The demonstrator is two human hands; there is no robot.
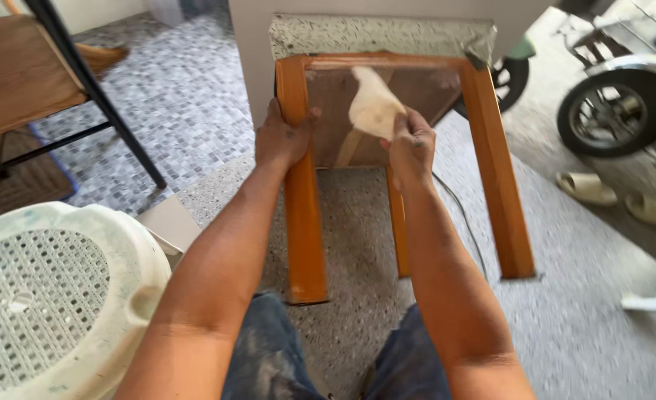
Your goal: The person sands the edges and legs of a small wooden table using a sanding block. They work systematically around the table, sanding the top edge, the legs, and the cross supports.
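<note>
An orange wooden stool [302,222] is tipped on its side on a speckled floor [587,318], legs toward the viewer. One leg is gripped by the left hand [282,137]. A pale cloth [372,104] is pinched in the right hand [411,148] against the underside.

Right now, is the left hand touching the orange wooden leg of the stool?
Touching. The head view shows the left hand wrapped around the upper part of the orange leg, fingers on its outer edge, thumb on the inner.
</note>
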